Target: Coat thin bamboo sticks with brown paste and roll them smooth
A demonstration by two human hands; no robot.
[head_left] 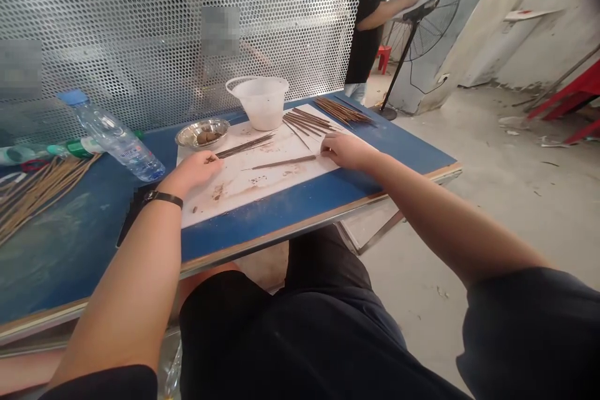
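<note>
My left hand [197, 170], with a black band on its wrist, rests at the left of a white board [234, 194]. Its fingers are curled, and a small lump of brown dough [210, 160] shows at the fingertips. Just beyond them lies a bunch of thin dark sticks [246, 146]. My right hand [349, 150] is closed at the right end of a brown-coated incense stick [285, 162] lying across the board; the fingertips are partly hidden. Several more coated sticks [307, 120] lie side by side behind the right hand.
A metal bowl [187, 135] with brown lumps and a white plastic tub [265, 106] stand at the back. A bundle of sticks [344, 111] lies back right. Leftward are a water bottle [119, 144] and tan sticks [51, 187]. Perforated metal [164, 31] rises behind; a person stands beyond.
</note>
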